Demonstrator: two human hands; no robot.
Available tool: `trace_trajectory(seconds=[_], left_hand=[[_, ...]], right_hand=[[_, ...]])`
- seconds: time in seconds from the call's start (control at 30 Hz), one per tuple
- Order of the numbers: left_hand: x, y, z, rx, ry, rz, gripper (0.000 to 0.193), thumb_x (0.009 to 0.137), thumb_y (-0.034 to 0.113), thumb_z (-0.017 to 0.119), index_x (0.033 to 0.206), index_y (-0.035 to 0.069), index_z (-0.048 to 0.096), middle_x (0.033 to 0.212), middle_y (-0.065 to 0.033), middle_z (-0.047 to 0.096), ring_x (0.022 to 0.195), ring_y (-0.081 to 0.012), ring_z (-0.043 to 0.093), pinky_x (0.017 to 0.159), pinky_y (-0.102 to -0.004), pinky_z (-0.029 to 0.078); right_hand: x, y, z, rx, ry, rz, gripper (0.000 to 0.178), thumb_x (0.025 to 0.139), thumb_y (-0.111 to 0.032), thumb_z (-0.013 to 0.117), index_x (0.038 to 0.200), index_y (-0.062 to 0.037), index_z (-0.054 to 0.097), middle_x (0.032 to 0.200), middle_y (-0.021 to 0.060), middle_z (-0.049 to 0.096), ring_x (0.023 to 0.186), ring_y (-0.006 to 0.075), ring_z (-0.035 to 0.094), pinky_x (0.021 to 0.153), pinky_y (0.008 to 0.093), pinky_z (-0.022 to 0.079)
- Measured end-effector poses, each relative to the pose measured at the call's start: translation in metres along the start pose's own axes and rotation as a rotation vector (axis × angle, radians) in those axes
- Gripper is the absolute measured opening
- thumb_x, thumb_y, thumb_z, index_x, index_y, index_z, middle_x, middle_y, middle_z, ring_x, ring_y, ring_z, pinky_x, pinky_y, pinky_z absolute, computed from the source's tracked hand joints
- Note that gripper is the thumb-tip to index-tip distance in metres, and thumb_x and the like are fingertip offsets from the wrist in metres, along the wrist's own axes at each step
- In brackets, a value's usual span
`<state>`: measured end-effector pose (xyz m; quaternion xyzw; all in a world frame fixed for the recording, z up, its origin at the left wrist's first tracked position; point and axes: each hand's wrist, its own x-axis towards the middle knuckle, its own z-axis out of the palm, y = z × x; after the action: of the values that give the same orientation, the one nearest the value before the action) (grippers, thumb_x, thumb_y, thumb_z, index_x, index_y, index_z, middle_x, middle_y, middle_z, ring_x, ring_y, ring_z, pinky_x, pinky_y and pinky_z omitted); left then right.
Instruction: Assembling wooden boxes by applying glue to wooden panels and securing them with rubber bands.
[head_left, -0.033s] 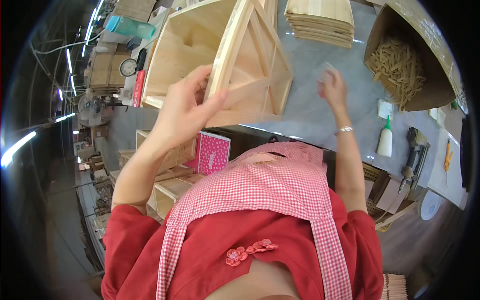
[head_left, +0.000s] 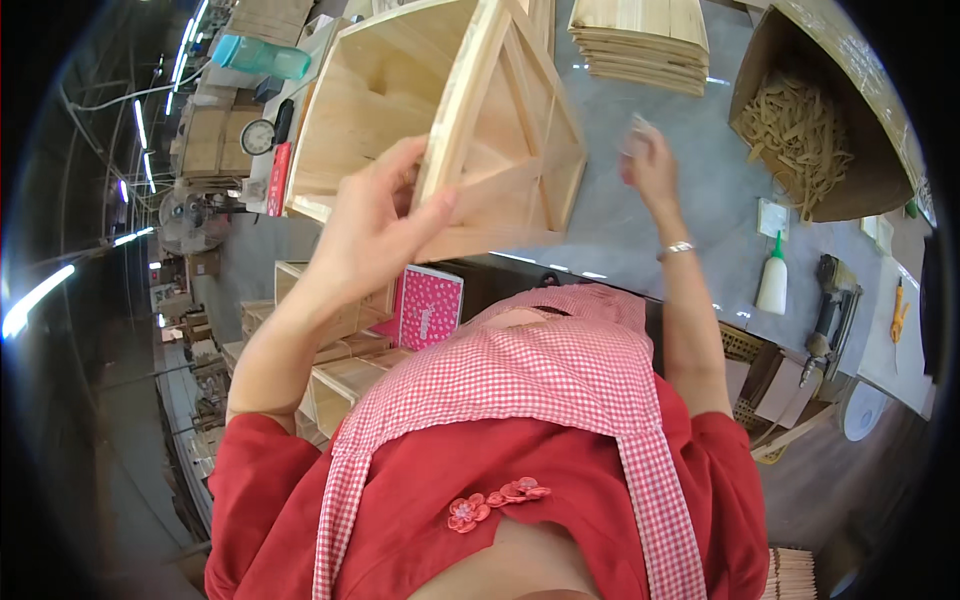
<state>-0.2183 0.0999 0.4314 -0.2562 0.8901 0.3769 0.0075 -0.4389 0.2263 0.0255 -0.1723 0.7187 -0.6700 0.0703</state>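
Observation:
My left hand (head_left: pixel 375 222) is closed on the near edge of an open pale wooden box (head_left: pixel 385 95), thumb on the outside and fingers curling inside the rim. The box lies tilted on the grey worktable (head_left: pixel 615 225), with wooden strips set diagonally across its right side. To the right of the box, above the tabletop, is my right hand (head_left: pixel 655 170), apart from the wood. Its fingers are curled and slightly blurred around something thin and pale that I cannot make out.
A stack of wooden panels (head_left: pixel 640 45) lies at the back. On the right stand a cardboard box (head_left: pixel 745 75) of wood strips, a white glue bottle (head_left: pixel 773 280), a nail gun (head_left: pixel 830 310) and an orange-handled screwdriver (head_left: pixel 898 310). Wooden boxes (head_left: pixel 345 385) stand low at left.
My right hand has shifted slightly left toward the wooden box. My left hand keeps its grip on the box edge.

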Motion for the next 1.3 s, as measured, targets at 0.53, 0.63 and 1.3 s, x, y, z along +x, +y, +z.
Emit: trace_trajectory(seconds=[0.53, 0.63, 1.3], left_hand=[[0.000, 0.000, 0.005, 0.202, 0.056, 0.118, 0.045, 0.097, 0.019, 0.068, 0.134, -0.004, 0.057, 0.089, -0.0183, 0.071, 0.075, -0.0192, 0.069, 0.068, -0.0324, 0.054], [0.001, -0.008, 0.001, 0.171, 0.032, 0.148, 0.046, 0.098, 0.026, 0.071, 0.131, -0.004, 0.060, 0.088, -0.0176, 0.071, 0.073, -0.0194, 0.068, 0.067, -0.0325, 0.054], [0.102, -0.214, -0.150, -0.667, -0.127, 0.187, 0.041, 0.108, 0.029, 0.056, 0.135, -0.001, 0.064, 0.129, -0.0095, 0.070, 0.115, -0.0177, 0.066, 0.100, -0.0347, 0.053]], right_hand=[[0.012, 0.019, -0.032, -0.454, -0.291, 0.095, 0.028, 0.099, -0.028, 0.054, 0.100, -0.0123, 0.076, 0.095, 0.0133, 0.076, 0.093, 0.0355, 0.072, 0.081, 0.0460, 0.056], [-0.005, 0.013, -0.086, -0.776, -0.219, 0.070, 0.032, 0.100, -0.033, 0.055, 0.114, -0.0125, 0.075, 0.104, 0.0131, 0.077, 0.095, 0.0352, 0.072, 0.082, 0.0453, 0.056], [-0.052, -0.336, 0.058, 0.032, -0.046, -0.127, 0.050, 0.100, -0.021, 0.068, 0.141, 0.0062, 0.058, 0.105, 0.0080, 0.073, 0.082, 0.0090, 0.065, 0.067, 0.0229, 0.051]])
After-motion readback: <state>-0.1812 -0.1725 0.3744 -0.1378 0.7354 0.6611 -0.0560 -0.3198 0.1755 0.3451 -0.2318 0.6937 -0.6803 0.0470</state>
